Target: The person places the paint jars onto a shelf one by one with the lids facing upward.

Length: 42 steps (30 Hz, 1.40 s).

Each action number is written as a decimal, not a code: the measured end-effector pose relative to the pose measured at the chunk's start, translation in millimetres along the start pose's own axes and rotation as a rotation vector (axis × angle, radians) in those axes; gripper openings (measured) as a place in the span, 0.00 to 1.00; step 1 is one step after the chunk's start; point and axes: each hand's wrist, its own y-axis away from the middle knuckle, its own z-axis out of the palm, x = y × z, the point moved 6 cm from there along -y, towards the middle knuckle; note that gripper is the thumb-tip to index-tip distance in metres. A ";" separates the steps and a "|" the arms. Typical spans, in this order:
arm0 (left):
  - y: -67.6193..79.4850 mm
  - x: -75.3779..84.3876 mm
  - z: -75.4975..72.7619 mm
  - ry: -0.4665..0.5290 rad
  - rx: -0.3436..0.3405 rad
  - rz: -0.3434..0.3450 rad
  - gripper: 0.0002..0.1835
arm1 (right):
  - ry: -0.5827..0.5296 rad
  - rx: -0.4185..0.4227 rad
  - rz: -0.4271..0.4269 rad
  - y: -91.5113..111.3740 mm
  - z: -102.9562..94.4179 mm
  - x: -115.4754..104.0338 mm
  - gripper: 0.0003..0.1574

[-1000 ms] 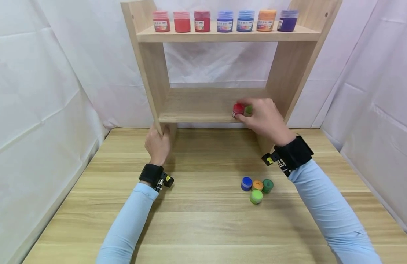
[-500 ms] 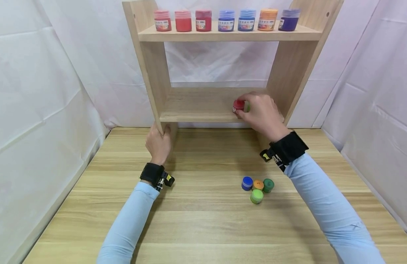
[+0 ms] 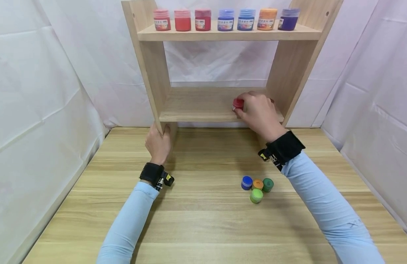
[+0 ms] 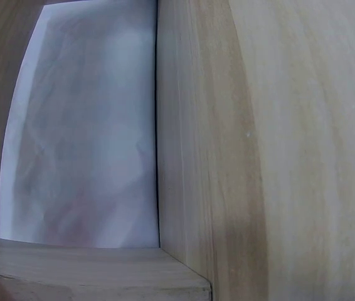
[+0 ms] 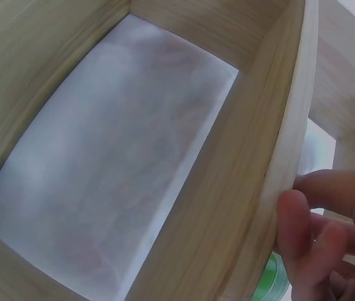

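One red jar (image 3: 237, 104): your right hand (image 3: 260, 113) is pinching it at the lower shelf (image 3: 197, 106). One wooden side panel (image 3: 154, 68): your left hand (image 3: 158, 145) is gripping it.

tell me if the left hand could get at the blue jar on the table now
Probably yes, once it lets go: the left hand grips the shelf unit, but only bare tabletop shows from there to the blue jar.
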 end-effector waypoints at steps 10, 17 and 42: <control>0.2 0.2 -1.2 -0.003 0.004 -0.005 0.12 | 0.037 0.134 -0.069 12.9 -1.6 -1.8 0.32; -0.8 2.4 0.4 0.002 0.005 0.013 0.11 | -0.082 0.216 -0.150 34.9 -6.7 -2.4 0.24; -0.6 0.2 -0.2 -0.010 0.013 0.001 0.10 | -0.442 -0.633 -0.022 125.0 78.2 47.0 0.11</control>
